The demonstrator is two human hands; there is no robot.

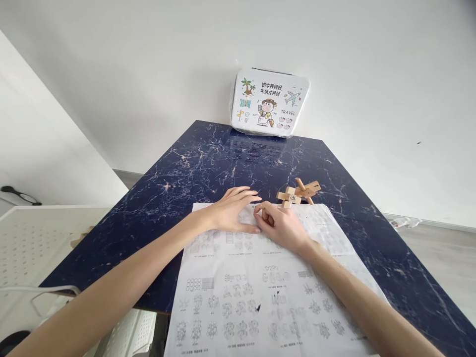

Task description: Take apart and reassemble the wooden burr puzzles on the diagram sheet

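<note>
A large white sheet point(238, 258) printed with rows of small diagrams lies on the dark blue marbled table. Over its far edge, my left hand point(234, 210) is spread, fingers apart, holding nothing visible. Just right of it, my right hand point(278, 223) has its fingers curled together near the sheet; whatever may be between the fingertips is hidden. Beyond my right hand, at the sheet's far edge, stands a light wooden block puzzle point(289, 197). A second wooden puzzle point(308, 189) with crossing sticks is beside it, to the right.
At the back of the table point(208, 148), a white case point(269, 104) with cartoon travel pictures leans against the wall. A white perforated shelf point(33, 243) is at the left, below the tabletop. White cables point(405, 222) lie beyond the right edge.
</note>
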